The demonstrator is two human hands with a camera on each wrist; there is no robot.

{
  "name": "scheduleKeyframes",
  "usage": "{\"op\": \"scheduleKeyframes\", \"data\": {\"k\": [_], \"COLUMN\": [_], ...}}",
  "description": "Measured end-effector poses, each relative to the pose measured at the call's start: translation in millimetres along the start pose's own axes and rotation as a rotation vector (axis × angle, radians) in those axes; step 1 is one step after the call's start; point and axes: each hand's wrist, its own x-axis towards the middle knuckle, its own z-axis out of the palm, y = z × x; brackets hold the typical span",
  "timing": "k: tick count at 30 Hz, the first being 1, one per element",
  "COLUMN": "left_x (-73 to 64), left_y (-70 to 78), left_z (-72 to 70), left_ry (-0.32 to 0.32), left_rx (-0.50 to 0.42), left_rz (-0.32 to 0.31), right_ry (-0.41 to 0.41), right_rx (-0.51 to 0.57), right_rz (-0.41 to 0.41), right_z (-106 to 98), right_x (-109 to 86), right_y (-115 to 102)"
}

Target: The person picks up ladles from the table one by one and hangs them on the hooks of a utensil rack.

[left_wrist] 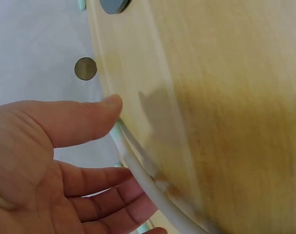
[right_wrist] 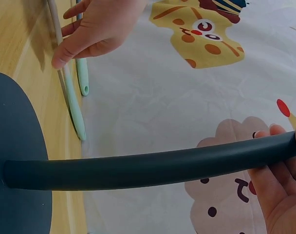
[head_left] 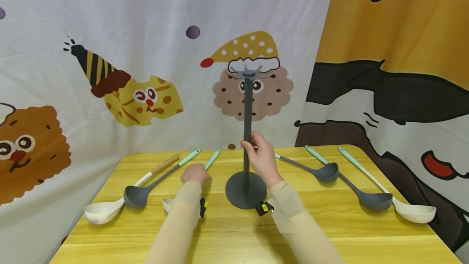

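Left hand: the left hand [head_left: 196, 173] is at the white ladle [left_wrist: 155, 194] with the mint handle [head_left: 213, 159]; thumb and fingers apart, one on either side of it, no firm closure visible.
Right hand: the right hand [head_left: 264, 162] is clamped on the grey stand [head_left: 248, 117], thumb and fingers around its pole, above mid-height.
White ladle: left of the stand, bowl [head_left: 168, 204] toward the person and partly behind the left forearm, handle end toward the far edge; can't tell if the handle is lifted at all.
Key relation: ladle's long axis runs near-left to far-right, slanting across the worktop [head_left: 231, 239]; stand's pole is upright to its right. Left hand is nearer the ladle, right hand nearer the stand.
Stand: round base [head_left: 238, 196] on the worktop, hooks [head_left: 249, 73] at the top, above the right hand.
Left group: white ladle with wooden handle [head_left: 104, 212], then grey ladle [head_left: 137, 196] just beside it.
Right group: short-looking grey ladle [head_left: 326, 172], second grey ladle [head_left: 375, 201], outermost white ladle [head_left: 415, 213]; all mint-handled.
Backdrop: cartoon-print cloth [head_left: 146, 19] behind the worktop.
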Motion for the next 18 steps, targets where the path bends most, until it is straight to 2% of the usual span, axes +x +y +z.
{"op": "scheduleKeyframes", "data": {"k": [5,14,18], "left_x": [2.0,1.1,-0.4], "left_y": [-2.6,-5.4,-6.1], "left_z": [1.5,4.7,4.5], "left_ry": [-0.02,-0.007,-0.005], "left_rx": [0.015,0.002,0.003], "left_rz": [-0.014,-0.034,-0.023], "right_ry": [0.002,0.004,0.008], "right_rx": [0.0,0.0,-0.005], "right_rz": [0.009,0.014,0.017], "right_z": [0.7,1.7,1.4], "right_x": [0.0,-0.3,-0.7], "right_y": [-0.2,-0.3,-0.9]}}
